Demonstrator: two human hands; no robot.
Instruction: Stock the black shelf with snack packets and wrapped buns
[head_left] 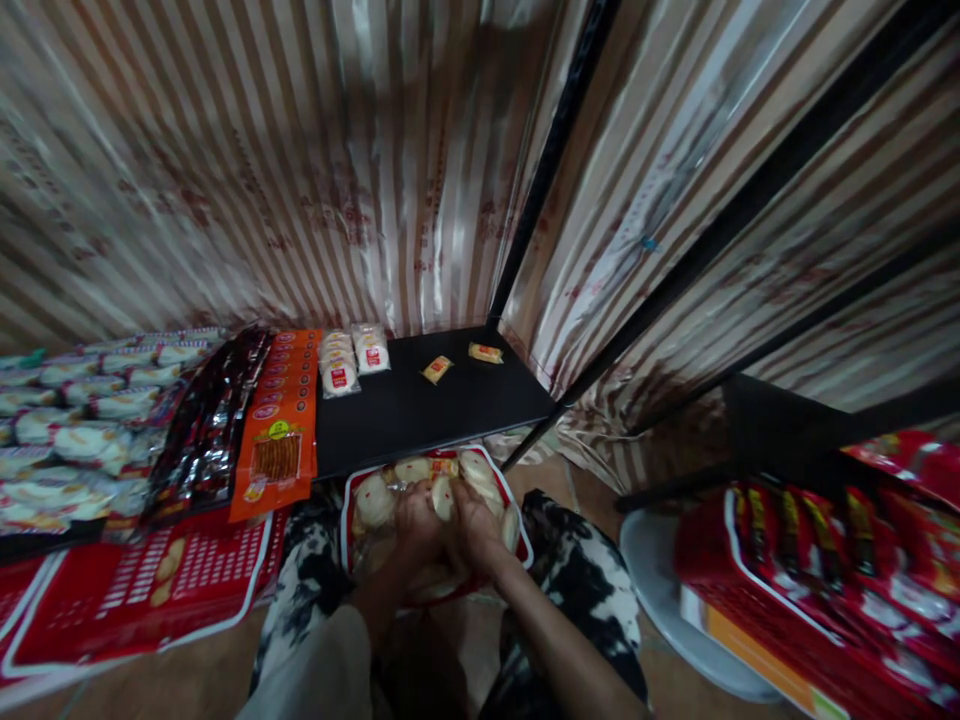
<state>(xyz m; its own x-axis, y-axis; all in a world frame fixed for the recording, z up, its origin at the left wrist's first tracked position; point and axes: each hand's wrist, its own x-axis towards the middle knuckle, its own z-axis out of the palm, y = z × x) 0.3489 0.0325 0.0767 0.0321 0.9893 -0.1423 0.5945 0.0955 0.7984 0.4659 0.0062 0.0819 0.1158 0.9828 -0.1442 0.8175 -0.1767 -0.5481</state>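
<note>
My left hand (418, 520) and my right hand (478, 522) are close together over a red, white-rimmed basket (348, 540) between my knees. A pale round packaged pastry (443, 498) with a small red mark sits between them, fingers closed on it from both sides. Several more pale round pastries (374, 501) in clear wrappers lie in the basket around my hands. At its far side is a small yellow-orange packet (444, 467). My fingertips are partly hidden and dim.
On the black shelf (405, 425) lie two small yellow packets (437, 369), white packs (371, 350), an orange bag (279, 420), dark glossy packets (214, 420) and rows of white-wrapped snacks (97, 400). At right, a red box of packets (825, 560) stands by a grey stool (652, 570). Black posts rise before striped sheeting.
</note>
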